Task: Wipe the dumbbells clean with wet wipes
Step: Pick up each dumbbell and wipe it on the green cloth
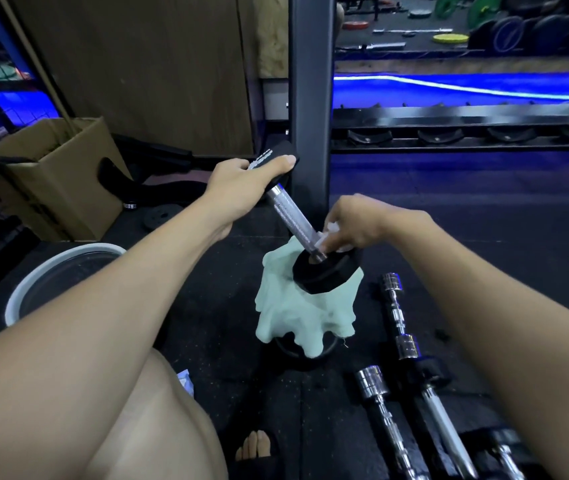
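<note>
Wiping is under way on one dumbbell (296,220), and by the look of things the job is somewhere in its middle rather than near its end. That dumbbell stands tilted, its lower black head resting on a pale green cloth (290,313) draped over something dark on the rubber floor (483,220), its upper head raised toward the far left. The left hand (241,178) is closed around that upper head, thumb laid across its end, steadying the bar at a slant. The right hand (352,223) comes in from above with the wrist bent down, fingers pinched on a small white wet wipe (328,233) pressed against the bottom of the knurled chrome handle, right where it meets the lower head. Which parts of this dumbbell are already clean cannot be told from its surface. To the right, several chrome bars and dumbbells (397,317) lie on the floor near one another, and whether they have been wiped is not visible either; I judge that at least some probably wait their turn. A white-rimmed basin (23,289) sits by the left forearm, and a cardboard box (58,174) stands beyond it. Both forearms reach forward and converge on the dumbbell, the left one stretched farther out.
</note>
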